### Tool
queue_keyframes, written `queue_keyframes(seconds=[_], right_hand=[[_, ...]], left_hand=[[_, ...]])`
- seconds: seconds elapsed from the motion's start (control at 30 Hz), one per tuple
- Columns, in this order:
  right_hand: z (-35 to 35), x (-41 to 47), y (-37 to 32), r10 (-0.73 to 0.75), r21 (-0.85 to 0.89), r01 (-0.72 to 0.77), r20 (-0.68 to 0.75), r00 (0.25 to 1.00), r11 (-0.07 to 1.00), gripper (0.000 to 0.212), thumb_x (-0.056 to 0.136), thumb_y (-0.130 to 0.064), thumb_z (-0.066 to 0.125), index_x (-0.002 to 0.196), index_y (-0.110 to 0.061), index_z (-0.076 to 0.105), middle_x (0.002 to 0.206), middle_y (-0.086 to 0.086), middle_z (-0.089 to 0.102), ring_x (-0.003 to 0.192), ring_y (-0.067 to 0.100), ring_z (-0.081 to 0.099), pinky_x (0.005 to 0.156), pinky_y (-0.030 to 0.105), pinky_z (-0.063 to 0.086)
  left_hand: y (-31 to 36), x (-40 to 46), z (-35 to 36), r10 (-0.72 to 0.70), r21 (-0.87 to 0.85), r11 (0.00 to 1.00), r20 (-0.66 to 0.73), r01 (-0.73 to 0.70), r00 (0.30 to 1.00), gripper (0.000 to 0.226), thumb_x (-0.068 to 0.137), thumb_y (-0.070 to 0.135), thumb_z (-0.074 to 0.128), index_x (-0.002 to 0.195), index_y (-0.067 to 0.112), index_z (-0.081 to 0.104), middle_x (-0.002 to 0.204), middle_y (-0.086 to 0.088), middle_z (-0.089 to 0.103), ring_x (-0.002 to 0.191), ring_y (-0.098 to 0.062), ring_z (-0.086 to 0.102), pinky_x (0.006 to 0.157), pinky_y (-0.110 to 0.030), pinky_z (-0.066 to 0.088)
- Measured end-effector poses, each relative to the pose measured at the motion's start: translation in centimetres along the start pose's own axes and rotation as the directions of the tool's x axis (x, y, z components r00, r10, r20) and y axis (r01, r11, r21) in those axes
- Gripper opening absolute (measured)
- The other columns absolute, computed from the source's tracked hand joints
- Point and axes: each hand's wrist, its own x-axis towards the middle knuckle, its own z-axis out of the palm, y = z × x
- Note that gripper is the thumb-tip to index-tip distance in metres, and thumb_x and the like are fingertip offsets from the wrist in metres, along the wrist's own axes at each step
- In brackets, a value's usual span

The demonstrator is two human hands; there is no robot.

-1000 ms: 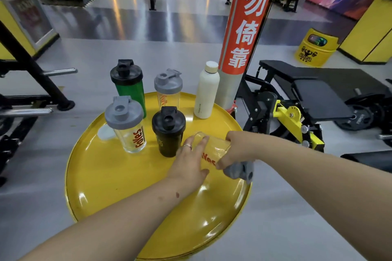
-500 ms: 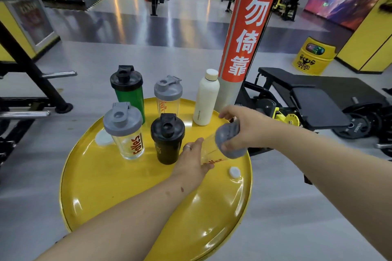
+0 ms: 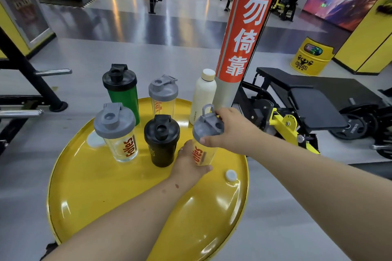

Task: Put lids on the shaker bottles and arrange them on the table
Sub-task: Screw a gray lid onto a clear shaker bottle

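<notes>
A clear shaker bottle [image 3: 201, 154] with red lettering stands on the round yellow table [image 3: 101, 193], right of centre. My left hand [image 3: 187, 165] grips its lower body. A grey lid [image 3: 206, 127] sits on its top, and my right hand [image 3: 231, 129] is closed around that lid. To the left stand a black shaker [image 3: 161, 140], a clear shaker with a grey lid [image 3: 115, 131], a green shaker with a black lid [image 3: 122, 91] and another clear one with a grey lid [image 3: 163, 96]. All four carry lids.
A cream bottle [image 3: 203, 95] stands at the table's far edge beside a red and grey pillar [image 3: 239, 48]. Two small white caps [image 3: 230, 175] [image 3: 94, 140] lie on the table. A black weight bench [image 3: 307, 99] stands to the right.
The clear bottle went from lying tilted to standing upright. My right hand lifted the grey lid from the table edge and set it on the bottle's top.
</notes>
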Motion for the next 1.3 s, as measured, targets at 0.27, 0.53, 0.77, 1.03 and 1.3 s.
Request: queue_keyframes(seconds=[0.27,0.53,0.77,1.03,1.3], right_hand=[[-0.1,-0.3,0.1,-0.002,0.1,0.001,0.013,1.0,0.995,0.06,0.063,-0.049,0.085,0.108,-0.03,0.051,0.101,-0.011,0.053,0.09,0.008,0.057,0.07,0.027,0.051],[0.4,-0.4,1.5,0.036,0.136,-0.026,-0.072,0.997,0.99,0.053,0.069,-0.052,0.084,0.108,-0.028,0.056,0.096,-0.008,0.062,0.083,0.006,0.06,0.057,0.02,0.042],[0.0,-0.7,1.5,0.015,0.118,-0.01,-0.041,0.999,0.993,0.056,0.072,-0.049,0.084,0.117,-0.029,0.056,0.098,-0.011,0.064,0.085,0.006,0.061,0.064,0.022,0.048],[0.0,-1.0,1.5,0.011,0.12,-0.007,-0.031,0.999,0.993,0.052,0.075,-0.047,0.084,0.113,-0.036,0.05,0.1,-0.014,0.062,0.086,0.002,0.058,0.064,0.02,0.045],[-1.6,-1.4,-0.2,0.066,0.199,-0.064,-0.003,0.998,0.978,0.073,0.07,-0.056,0.083,0.127,-0.028,0.048,0.111,-0.009,0.062,0.098,0.01,0.062,0.08,0.032,0.057]], left_hand=[[0.7,1.9,0.6,-0.051,-0.065,0.996,0.044,0.054,0.998,0.07,0.074,0.021,0.085,0.128,0.025,0.041,0.117,0.007,0.056,0.102,-0.014,0.055,0.071,-0.02,0.047],[0.7,1.9,0.6,-0.021,-0.016,1.0,0.082,0.022,0.996,0.071,0.073,0.032,0.083,0.133,0.028,0.043,0.118,0.002,0.063,0.106,-0.021,0.062,0.085,-0.036,0.055],[0.7,1.6,0.7,0.005,-0.005,1.0,0.058,-0.005,0.998,0.058,0.08,0.027,0.081,0.126,0.023,0.046,0.108,0.006,0.06,0.098,-0.018,0.059,0.073,-0.028,0.049],[1.0,0.8,0.7,0.002,-0.006,1.0,0.036,-0.002,0.999,0.064,0.082,0.026,0.08,0.136,0.023,0.045,0.122,0.004,0.063,0.11,-0.021,0.061,0.083,-0.03,0.05],[-2.8,-4.4,-3.3,-0.056,-0.025,0.998,0.134,0.06,0.989,0.076,0.085,0.02,0.076,0.152,0.021,0.04,0.152,0.002,0.048,0.14,-0.015,0.046,0.113,-0.035,0.042]])
